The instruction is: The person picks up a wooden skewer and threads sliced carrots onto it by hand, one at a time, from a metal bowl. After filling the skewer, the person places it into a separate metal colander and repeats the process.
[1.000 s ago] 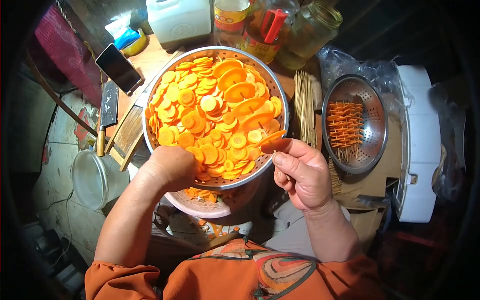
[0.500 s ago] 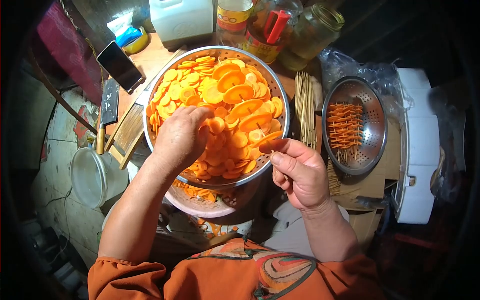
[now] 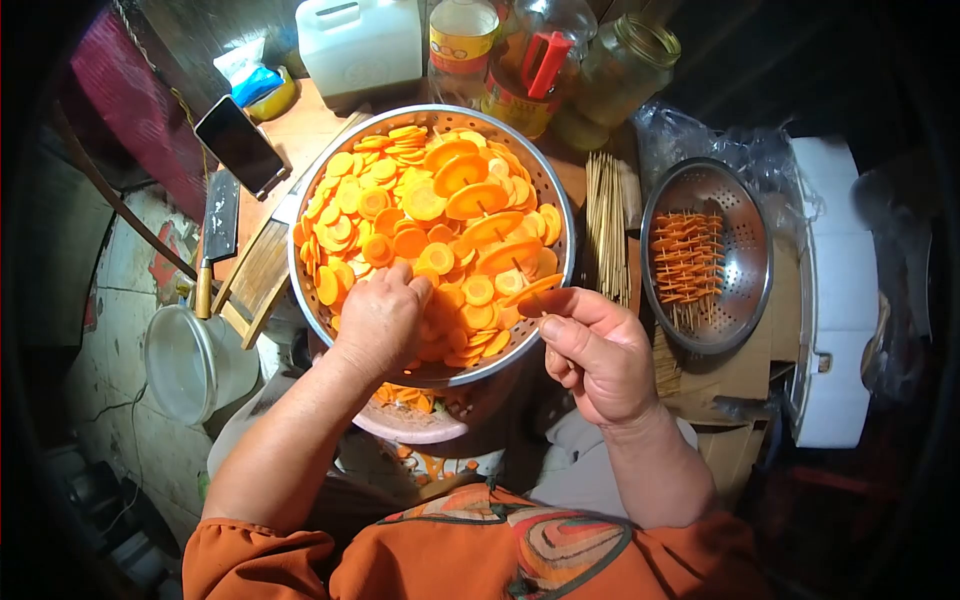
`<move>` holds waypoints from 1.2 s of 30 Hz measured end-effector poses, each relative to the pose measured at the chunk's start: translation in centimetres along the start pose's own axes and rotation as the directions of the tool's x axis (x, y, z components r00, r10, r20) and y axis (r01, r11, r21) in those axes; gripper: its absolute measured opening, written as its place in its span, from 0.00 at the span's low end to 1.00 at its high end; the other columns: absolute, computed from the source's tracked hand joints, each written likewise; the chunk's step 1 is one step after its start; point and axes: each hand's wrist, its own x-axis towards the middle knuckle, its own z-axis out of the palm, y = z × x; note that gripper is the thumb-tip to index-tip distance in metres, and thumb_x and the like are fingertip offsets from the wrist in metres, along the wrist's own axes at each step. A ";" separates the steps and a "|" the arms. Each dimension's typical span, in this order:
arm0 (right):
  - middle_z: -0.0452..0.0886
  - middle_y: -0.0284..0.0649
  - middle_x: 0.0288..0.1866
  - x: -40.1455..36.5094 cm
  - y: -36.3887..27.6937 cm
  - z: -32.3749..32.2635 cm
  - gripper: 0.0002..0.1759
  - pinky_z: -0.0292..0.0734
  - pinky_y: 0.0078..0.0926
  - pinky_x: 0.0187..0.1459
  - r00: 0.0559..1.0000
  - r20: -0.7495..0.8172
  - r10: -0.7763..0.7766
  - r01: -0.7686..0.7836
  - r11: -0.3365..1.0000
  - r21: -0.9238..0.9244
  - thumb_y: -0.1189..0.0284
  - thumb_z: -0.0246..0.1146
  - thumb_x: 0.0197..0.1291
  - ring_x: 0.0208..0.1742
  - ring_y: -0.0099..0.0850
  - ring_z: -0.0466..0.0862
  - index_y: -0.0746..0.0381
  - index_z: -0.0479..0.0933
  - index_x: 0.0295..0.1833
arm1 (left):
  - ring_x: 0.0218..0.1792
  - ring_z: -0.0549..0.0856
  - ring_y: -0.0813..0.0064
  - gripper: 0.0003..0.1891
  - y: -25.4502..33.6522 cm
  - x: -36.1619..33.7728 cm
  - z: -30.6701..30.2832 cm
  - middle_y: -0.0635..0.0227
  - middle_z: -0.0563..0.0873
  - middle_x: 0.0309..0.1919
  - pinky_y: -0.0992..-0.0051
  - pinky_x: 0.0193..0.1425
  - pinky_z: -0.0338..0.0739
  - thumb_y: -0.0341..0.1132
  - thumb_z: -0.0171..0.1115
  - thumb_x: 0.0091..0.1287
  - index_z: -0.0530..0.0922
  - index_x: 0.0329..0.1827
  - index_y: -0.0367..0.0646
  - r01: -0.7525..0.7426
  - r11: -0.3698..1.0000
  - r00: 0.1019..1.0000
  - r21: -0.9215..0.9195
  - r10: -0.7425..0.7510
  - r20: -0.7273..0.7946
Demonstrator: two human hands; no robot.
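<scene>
A steel colander [image 3: 296, 262] full of round carrot slices [image 3: 384, 200] stands in front of me. My left hand [image 3: 383, 318] reaches into the slices near its front edge. The fingers are curled together, and their tips are hidden, so what they hold does not show. Beside the colander's right rim, my right hand [image 3: 598, 355] grips the lower end of a thin skewer [image 3: 519, 268]. Several carrot slices are threaded along it, spaced apart. The skewer slants up and left over the colander.
Bare skewers [image 3: 608, 225] lie to the right. A smaller oval colander [image 3: 745, 315] holds finished-looking carrot skewers [image 3: 687, 255]. A cleaver [image 3: 221, 215], phone [image 3: 240, 145] and wooden slicer [image 3: 255, 280] are left. Jug [image 3: 360, 50] and jars [image 3: 625, 75] stand behind; a bucket [image 3: 180, 365] is lower left.
My left hand has moved down and slightly right, lower into the carrot slices. My right hand keeps its grip on the skewer, nearly still. The view has shifted slightly.
</scene>
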 end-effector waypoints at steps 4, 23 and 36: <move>0.77 0.27 0.29 0.0 -0.2 -0.2 0.14 0.62 0.07 0.22 1.000 -0.008 -0.019 0.020 1.000 0.021 0.70 0.61 0.61 0.24 0.12 0.71 0.65 0.77 0.50 | 0.34 0.83 0.64 0.12 -0.3 0.1 -0.8 0.62 0.79 0.28 0.65 0.38 0.78 0.38 0.70 0.48 0.79 0.28 0.40 0.058 0.980 0.998 -0.191 -0.050 0.048; 0.74 0.25 0.22 -0.6 -0.2 0.3 0.11 0.63 0.07 0.23 0.974 0.151 0.168 -0.133 0.967 -0.218 0.69 0.62 0.60 0.22 0.10 0.70 0.65 0.79 0.45 | 0.24 0.81 0.83 0.07 -4.3 2.6 -6.5 0.69 0.83 0.32 0.84 0.26 0.77 0.29 0.60 0.61 0.74 0.40 0.44 0.085 -0.169 0.761 -0.982 -0.625 0.173; 0.74 0.25 0.22 -0.5 0.0 0.5 0.11 0.63 0.07 0.23 0.967 0.165 0.192 -0.154 0.963 -0.221 0.71 0.61 0.61 0.22 0.10 0.70 0.65 0.79 0.46 | 0.23 0.77 0.85 0.03 -4.3 2.6 -6.0 0.72 0.82 0.29 0.83 0.29 0.73 0.27 0.61 0.60 0.76 0.35 0.43 0.027 -0.225 0.752 -0.974 -0.637 0.168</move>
